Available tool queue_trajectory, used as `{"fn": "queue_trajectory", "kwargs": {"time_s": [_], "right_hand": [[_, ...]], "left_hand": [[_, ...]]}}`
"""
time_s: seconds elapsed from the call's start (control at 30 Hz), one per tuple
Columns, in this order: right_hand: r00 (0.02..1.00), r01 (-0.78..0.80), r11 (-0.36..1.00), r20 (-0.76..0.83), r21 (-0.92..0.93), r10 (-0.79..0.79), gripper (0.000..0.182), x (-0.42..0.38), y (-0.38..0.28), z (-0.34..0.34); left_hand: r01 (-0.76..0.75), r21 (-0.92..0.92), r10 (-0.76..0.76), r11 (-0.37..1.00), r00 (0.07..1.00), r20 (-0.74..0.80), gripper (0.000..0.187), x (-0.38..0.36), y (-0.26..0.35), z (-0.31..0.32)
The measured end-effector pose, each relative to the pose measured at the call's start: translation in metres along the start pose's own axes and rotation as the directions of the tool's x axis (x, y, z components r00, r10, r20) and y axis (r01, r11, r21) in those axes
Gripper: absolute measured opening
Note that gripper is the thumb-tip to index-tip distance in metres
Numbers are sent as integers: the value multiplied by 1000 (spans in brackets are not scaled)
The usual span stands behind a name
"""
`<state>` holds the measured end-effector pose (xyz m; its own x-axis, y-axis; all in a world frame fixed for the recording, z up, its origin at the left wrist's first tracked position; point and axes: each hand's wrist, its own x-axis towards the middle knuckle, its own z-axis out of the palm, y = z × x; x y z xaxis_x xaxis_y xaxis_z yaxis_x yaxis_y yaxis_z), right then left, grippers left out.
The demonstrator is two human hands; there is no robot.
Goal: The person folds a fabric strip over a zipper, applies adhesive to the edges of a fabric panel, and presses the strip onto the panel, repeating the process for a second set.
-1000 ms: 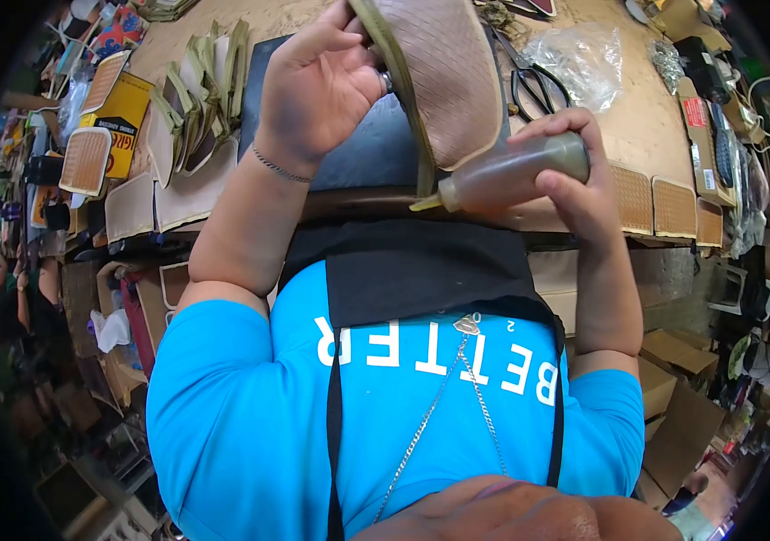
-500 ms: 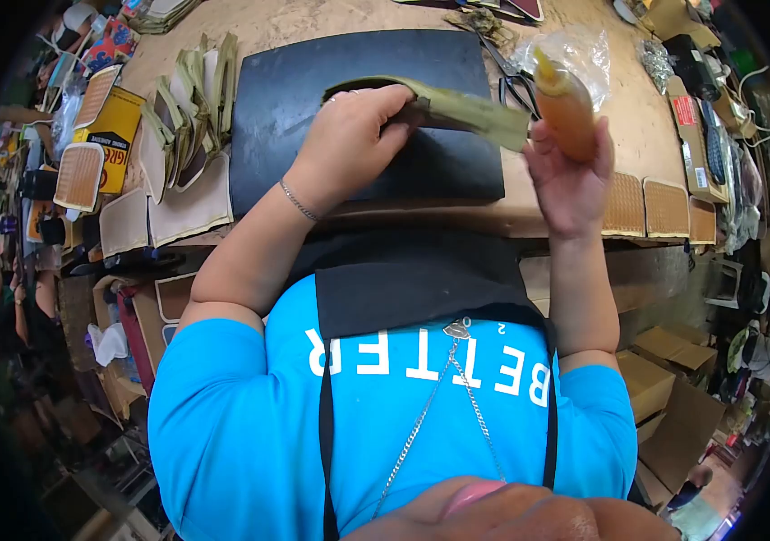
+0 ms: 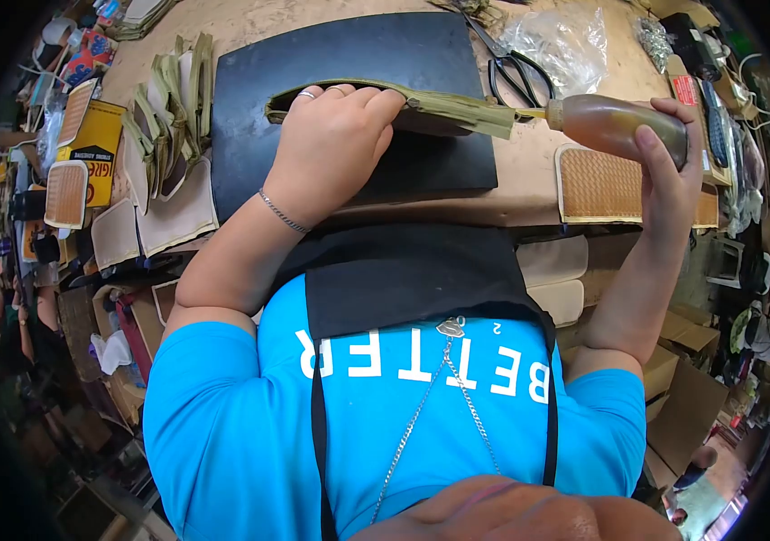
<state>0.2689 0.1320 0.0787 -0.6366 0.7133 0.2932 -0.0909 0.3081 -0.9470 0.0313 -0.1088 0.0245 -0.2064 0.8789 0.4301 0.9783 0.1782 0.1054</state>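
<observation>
My left hand (image 3: pixel 335 135) is wrapped round a long folded olive-green piece (image 3: pixel 457 110), held over a black mat (image 3: pixel 349 56). The piece's narrow end points right, and my palm hides part of it. My right hand (image 3: pixel 669 149) grips a squeeze bottle of amber liquid (image 3: pixel 615 126), tilted nearly level. Its thin nozzle points left and reaches the right end of the olive piece; whether they touch is hard to tell. Black-handled scissors (image 3: pixel 516 79) lie behind the nozzle.
Several olive-edged pieces (image 3: pixel 168 126) stand at the left beside a yellow box (image 3: pixel 105 149). A woven tan panel (image 3: pixel 599 185) lies at the table's front right edge. Clear plastic (image 3: pixel 561 45) lies at the back, near the scissors. Cardboard boxes (image 3: pixel 687 406) sit low on the right.
The bottle has gone from upright to nearly level, its nozzle now at the olive piece's end. My right hand has moved right; my left hand and the piece shifted slightly left.
</observation>
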Motion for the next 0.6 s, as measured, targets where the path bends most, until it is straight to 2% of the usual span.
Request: {"fn": "queue_trajectory", "kwargs": {"time_s": [0.43, 0.6], "right_hand": [[995, 44, 976, 94, -215, -24, 39, 18, -6, 8], [991, 50, 980, 135, -192, -24, 38, 13, -7, 8]], "left_hand": [[-7, 28, 8, 1000, 1000, -12, 14, 2, -3, 4], [2, 4, -2, 1000, 1000, -23, 15, 3, -5, 6]]}}
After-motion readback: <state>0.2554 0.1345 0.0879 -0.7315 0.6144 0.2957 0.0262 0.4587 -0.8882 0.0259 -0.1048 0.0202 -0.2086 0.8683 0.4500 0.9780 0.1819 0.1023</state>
